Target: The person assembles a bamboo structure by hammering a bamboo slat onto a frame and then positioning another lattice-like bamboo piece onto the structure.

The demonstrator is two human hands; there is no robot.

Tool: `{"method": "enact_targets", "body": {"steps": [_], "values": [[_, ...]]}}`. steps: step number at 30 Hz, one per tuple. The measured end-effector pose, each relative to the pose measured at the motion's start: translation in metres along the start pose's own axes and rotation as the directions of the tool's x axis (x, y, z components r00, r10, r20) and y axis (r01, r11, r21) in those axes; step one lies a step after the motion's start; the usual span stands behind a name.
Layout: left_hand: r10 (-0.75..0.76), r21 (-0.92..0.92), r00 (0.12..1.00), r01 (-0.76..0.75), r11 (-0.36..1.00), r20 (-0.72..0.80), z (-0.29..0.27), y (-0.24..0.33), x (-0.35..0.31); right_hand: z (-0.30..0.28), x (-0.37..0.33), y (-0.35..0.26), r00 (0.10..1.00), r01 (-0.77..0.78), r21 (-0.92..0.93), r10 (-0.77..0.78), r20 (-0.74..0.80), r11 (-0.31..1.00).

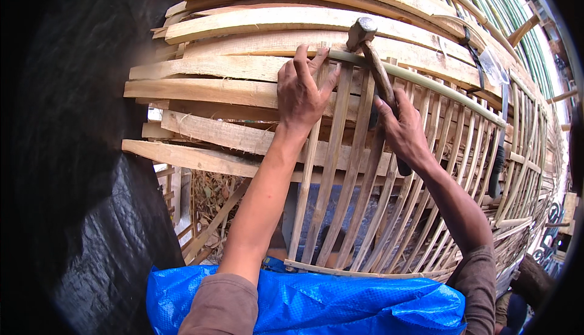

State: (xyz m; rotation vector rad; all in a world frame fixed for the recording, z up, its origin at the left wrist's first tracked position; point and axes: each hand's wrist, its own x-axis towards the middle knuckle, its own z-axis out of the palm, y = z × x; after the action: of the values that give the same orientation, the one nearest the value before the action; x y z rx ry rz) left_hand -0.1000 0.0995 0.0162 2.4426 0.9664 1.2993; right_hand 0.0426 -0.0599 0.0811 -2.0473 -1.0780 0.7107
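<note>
My left hand (302, 95) is at the top left corner of a slatted bamboo panel (353, 183), its fingers bent around the end of the top rail (426, 81) and the outermost slat. Whether a nail is between those fingers is too small to tell. My right hand (403, 129) is wrapped around the wooden handle of a hammer (380, 75). The hammer's metal head is up, over the rail, a little right of my left fingers. The panel's lower rail (365, 273) lies close to my body.
Stacked rough wooden planks (207, 92) lie behind the panel. Black sheeting (91, 213) hangs at the left, and a blue tarp (304, 304) is in front of me. A black-handled tool (497, 174) hangs at the right. Beyond it stands more bamboo lattice (526, 152).
</note>
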Motion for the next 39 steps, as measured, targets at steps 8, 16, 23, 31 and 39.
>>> {"method": "enact_targets", "body": {"steps": [8, 16, 23, 31, 39], "values": [[0.016, -0.071, 0.996, -0.022, 0.997, -0.090, 0.003, -0.006, 0.000, 0.002, 0.001, -0.003, 0.999, 0.034, 0.000, -0.034, -0.020, 0.999], [0.032, -0.126, 0.971, -0.002, 0.992, 0.238, -0.009, -0.032, 0.041, 0.001, 0.001, -0.003, 1.000, 0.018, -0.031, -0.019, -0.011, 0.999], [0.084, -0.364, 0.933, 0.053, 0.930, 0.350, 0.002, -0.061, 0.064, 0.001, 0.001, -0.005, 0.999, 0.035, -0.032, -0.035, -0.004, 0.999], [-0.016, -0.364, 0.897, 0.196, 0.910, 0.441, 0.002, -0.056, 0.066, -0.001, 0.001, -0.002, 1.000, 0.010, 0.032, -0.010, 0.012, 0.999], [0.038, -0.339, 0.912, 0.113, 0.934, 0.409, -0.002, -0.053, 0.065, -0.003, 0.001, -0.004, 1.000, -0.019, 0.034, 0.018, 0.019, 0.999]]}}
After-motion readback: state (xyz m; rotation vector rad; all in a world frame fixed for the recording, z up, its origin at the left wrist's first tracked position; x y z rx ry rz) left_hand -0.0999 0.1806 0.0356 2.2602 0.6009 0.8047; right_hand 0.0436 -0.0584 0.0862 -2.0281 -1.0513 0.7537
